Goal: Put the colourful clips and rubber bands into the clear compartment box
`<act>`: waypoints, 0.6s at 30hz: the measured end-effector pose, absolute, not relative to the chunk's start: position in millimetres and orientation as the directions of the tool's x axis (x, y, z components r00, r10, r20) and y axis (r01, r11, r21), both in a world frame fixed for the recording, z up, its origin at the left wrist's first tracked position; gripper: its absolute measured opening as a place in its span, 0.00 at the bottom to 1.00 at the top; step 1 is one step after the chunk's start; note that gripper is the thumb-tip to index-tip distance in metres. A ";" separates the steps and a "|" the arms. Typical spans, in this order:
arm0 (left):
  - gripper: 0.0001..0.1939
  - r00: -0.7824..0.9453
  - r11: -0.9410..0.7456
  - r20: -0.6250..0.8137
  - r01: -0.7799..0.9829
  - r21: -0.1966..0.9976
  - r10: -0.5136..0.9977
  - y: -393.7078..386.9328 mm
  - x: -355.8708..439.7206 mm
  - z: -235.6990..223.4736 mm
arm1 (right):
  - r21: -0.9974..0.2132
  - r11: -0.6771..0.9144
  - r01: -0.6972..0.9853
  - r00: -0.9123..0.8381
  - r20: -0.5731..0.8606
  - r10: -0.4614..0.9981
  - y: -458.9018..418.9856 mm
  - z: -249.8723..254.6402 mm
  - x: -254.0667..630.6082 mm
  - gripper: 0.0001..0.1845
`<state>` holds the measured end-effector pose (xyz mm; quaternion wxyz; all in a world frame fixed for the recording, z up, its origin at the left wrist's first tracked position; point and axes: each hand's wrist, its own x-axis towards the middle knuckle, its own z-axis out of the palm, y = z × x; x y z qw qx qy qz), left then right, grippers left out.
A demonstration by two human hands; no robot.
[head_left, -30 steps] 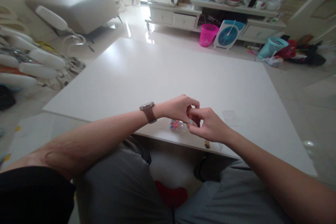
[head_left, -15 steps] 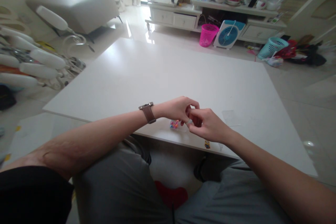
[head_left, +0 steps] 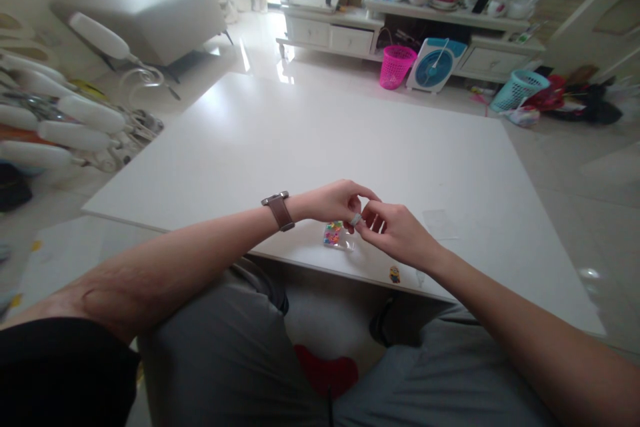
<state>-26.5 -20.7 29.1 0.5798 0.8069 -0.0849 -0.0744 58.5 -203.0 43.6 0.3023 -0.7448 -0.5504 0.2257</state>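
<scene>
Space opens between the fingers of the bare left hand [head_left: 343, 199] and the bare right hand [head_left: 397, 229], which a second ago pressed more tightly together, and the small whitish-grey piece [head_left: 355, 219] now shows more plainly where they meet. The left thumb and fingers appear to pinch it; the right thumb reaches its near side while the right fingers curl loosely, and whether the right also bears on it I cannot tell. The grip has shifted slightly up and to the left, so more of the clear plastic rectangular box [head_left: 345, 247] shows just below it, with multicoloured little pieces [head_left: 333, 234] gathered in its left part. That suggests the piece is being adjusted between the hands and is not yet put down. Right of the grip, beyond the right hand, a clear flat square of plastic [head_left: 440, 223] lies on the white smooth table [head_left: 310, 140]; nearer the body, below and right of the grip, the small yellow-and-dark cartoon figure [head_left: 395, 274] rests unmoved, a clear plastic scrap [head_left: 420, 277] just beside it
</scene>
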 end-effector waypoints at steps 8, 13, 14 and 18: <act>0.02 0.985 -0.341 -0.072 0.015 0.940 -0.155 -15.8 -24.3 27.2 | -0.693 -0.213 0.689 0.324 0.031 0.946 -203.3 43.1 61.0 0.05; 0.05 0.984 -0.323 -0.095 0.043 0.946 -0.150 -9.9 -23.6 22.9 | -0.669 -0.238 0.705 0.344 0.029 0.939 -203.8 43.7 62.7 0.04; 0.06 0.984 -0.320 -0.093 0.040 0.947 -0.152 -8.7 -23.3 21.9 | -0.662 -0.240 0.710 0.345 0.029 0.938 -203.9 44.1 62.8 0.03; 0.10 0.985 -0.331 -0.063 0.006 0.943 -0.162 -4.2 -21.8 18.9 | -0.639 -0.255 0.726 0.352 0.026 0.936 -203.9 45.6 62.6 0.01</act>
